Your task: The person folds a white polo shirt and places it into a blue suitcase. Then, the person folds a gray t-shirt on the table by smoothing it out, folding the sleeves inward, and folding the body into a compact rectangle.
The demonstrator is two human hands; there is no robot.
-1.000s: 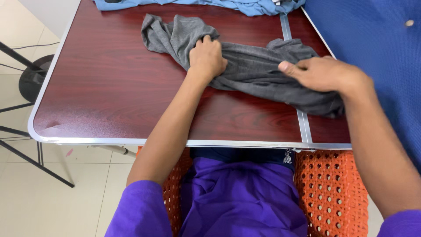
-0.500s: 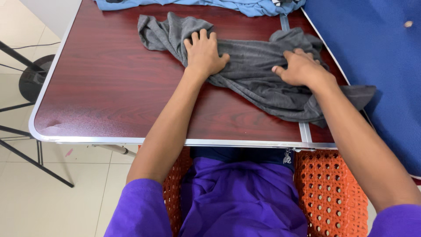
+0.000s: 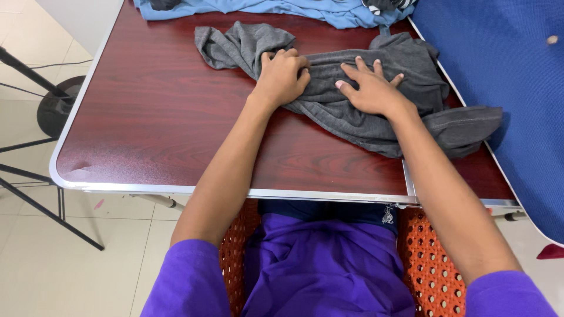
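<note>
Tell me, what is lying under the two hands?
Both the left hand and right hand press on a crumpled grey garment, which lies on the dark red table. The cloth beneath the palms is covered.

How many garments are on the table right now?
2, maybe more: a grey shirt under both hands, and light blue clothing bunched along the far edge, cut off by the frame, so it may be several pieces.

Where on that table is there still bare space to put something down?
The widest bare patch is the table left of the left hand, down to the near edge. A narrower strip runs between the grey garment and that edge. The far side is crowded by the blue garment and the blue panel at right.
</note>
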